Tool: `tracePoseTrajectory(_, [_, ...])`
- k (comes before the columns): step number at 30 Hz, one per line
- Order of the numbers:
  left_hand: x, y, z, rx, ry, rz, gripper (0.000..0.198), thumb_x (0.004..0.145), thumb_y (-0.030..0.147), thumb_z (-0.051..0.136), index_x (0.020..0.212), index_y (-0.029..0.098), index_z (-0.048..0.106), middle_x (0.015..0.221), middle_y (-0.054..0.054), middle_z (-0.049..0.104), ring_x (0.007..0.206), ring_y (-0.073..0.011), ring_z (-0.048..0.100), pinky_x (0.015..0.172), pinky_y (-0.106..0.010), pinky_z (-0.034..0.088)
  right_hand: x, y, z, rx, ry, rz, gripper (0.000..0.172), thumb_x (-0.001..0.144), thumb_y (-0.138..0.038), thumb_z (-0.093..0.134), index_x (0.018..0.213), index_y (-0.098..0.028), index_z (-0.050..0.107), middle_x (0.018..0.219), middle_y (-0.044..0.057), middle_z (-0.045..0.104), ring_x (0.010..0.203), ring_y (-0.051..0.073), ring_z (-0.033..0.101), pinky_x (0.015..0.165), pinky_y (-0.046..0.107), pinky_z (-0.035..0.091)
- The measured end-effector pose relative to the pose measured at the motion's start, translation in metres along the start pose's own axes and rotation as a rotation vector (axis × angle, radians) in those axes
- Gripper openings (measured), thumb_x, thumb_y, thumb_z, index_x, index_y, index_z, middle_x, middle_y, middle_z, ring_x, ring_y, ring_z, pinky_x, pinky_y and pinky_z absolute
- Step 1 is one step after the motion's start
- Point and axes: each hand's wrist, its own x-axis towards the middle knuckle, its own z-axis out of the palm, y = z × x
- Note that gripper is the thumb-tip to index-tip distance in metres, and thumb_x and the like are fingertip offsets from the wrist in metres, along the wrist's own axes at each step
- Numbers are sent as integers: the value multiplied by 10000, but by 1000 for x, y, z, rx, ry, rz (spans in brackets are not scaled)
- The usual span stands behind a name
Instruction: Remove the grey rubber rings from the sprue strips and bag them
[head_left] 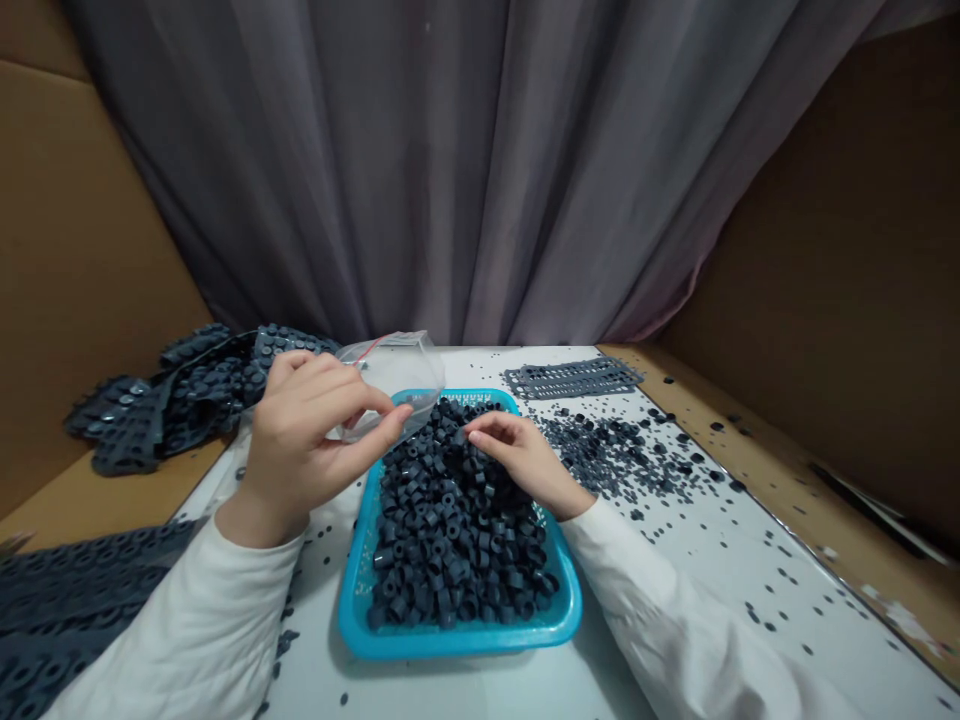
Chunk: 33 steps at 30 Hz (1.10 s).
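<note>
My left hand (319,425) pinches the edge of a clear zip-lock bag (409,370) with a red stripe along its top. The bag hangs over the far left part of a blue plastic basket (457,642). Many small dark grey rubber rings (450,545) fill the basket. My right hand (517,450) is over the far right part of the heap, thumb and fingers pinched together on a dark grey ring (466,435) at the fingertips. How firmly the ring is held is partly hidden by the fingers.
Dark moulded rubber sheets (202,395) lie heaped at the left back, with more sheets (67,610) at the near left. A perforated grey strip sheet (574,378) lies at the back right. Small dark scraps (626,450) scatter over the white table (750,560). Cardboard walls (832,260) and a grey curtain (450,170) enclose it.
</note>
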Motion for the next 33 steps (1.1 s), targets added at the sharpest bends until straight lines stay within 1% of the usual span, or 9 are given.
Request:
tracePoseTrajectory(5, [0, 0, 1, -9, 4, -3, 159, 738, 227, 645, 609, 223, 552, 503, 56, 454, 514, -125, 450, 659, -355, 335, 7, 7, -4, 487, 167, 338, 291, 559, -336, 785, 782, -189, 671, 762, -14, 638, 658, 103, 536, 615, 230, 402])
tracePoseTrajectory(9, [0, 0, 1, -7, 14, 3, 154, 736, 224, 646, 615, 225, 552, 499, 59, 451, 510, -125, 448, 662, -354, 340, 8, 8, -3, 557, 170, 364, 299, 526, -308, 811, 755, -180, 667, 769, -8, 642, 656, 93, 548, 623, 221, 421])
tracePoseTrajectory(13, [-2, -1, 1, 3, 12, -3, 154, 729, 226, 655, 614, 228, 551, 500, 59, 438, 517, -131, 450, 664, -353, 340, 1, -7, -6, 339, -36, 216, 243, 723, -394, 677, 852, -188, 660, 964, 37, 659, 830, 132, 596, 756, 273, 454])
tracePoseTrajectory(15, [-3, -3, 1, 16, 11, -17, 146, 725, 234, 657, 618, 232, 559, 509, 56, 437, 520, -133, 447, 663, -352, 342, -4, -20, -11, 196, -173, 115, 246, 813, -391, 587, 960, -201, 640, 1107, 58, 629, 971, 161, 584, 839, 312, 440])
tracePoseTrajectory(17, [-4, -4, 1, 22, 20, -30, 132, 722, 241, 661, 627, 238, 569, 520, 54, 441, 522, -132, 445, 668, -352, 345, -8, -29, -17, 123, -238, 32, 245, 859, -369, 533, 1036, -215, 604, 1171, 65, 605, 1053, 176, 563, 900, 349, 417])
tracePoseTrajectory(22, [-4, -5, 1, 11, 14, -40, 131, 731, 236, 653, 631, 238, 568, 520, 49, 446, 521, -132, 444, 669, -355, 343, -10, -37, -28, 23, -259, -46, 251, 900, -346, 470, 1097, -217, 556, 1136, 74, 624, 1092, 186, 551, 958, 408, 384])
tracePoseTrajectory(28, [-4, -5, 0, 16, 5, -40, 130, 738, 250, 646, 637, 242, 564, 524, 48, 446, 528, -133, 444, 671, -358, 342, -9, -40, -33, -207, -391, -100, 238, 867, -308, 527, 1082, -216, 574, 1139, 65, 604, 1091, 187, 546, 968, 414, 395])
tracePoseTrajectory(31, [-3, -4, 1, 16, -9, -39, 142, 734, 245, 650, 628, 236, 557, 523, 48, 445, 533, -132, 446, 674, -361, 346, -7, -30, -28, -385, -330, -159, 284, 851, -307, 549, 1121, -219, 563, 1179, 74, 578, 1119, 200, 522, 985, 422, 379])
tracePoseTrajectory(33, [-3, -4, 1, 9, -13, -32, 146, 737, 242, 648, 624, 233, 556, 519, 49, 442, 533, -131, 449, 677, -363, 347, -4, -19, -19, -512, -306, -235, 382, 828, -311, 582, 1195, -226, 522, 1290, 89, 501, 1208, 218, 444, 1028, 435, 328])
